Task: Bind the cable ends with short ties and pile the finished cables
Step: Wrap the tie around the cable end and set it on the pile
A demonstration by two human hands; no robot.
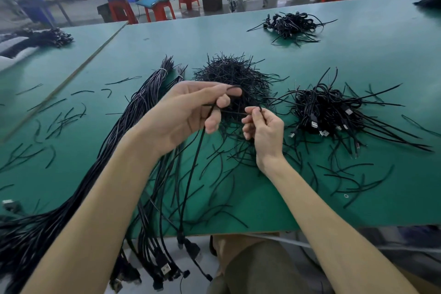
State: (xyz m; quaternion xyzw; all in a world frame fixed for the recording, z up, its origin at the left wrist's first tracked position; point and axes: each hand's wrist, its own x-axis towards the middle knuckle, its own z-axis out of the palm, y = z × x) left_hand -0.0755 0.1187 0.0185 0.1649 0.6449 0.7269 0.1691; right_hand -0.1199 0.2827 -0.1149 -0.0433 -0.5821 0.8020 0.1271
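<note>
Bare table (381, 55) lies open beyond the tie heap (232, 74) — cable bundle (143, 107) blocks left, finished pile (334, 112) right.

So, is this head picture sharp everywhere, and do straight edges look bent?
Head view: not everywhere. The left hand holding the cable and the right hand pinching a tie look slightly smeared; the far left corner is hazy. The table edges bow from the wide lens. Light is even, shadows faint.

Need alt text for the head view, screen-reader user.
Two bare hands over a green table: the left hand holds a black cable, the right hand pinches a short tie beside it. A tie heap and finished cables lie beyond.
</note>
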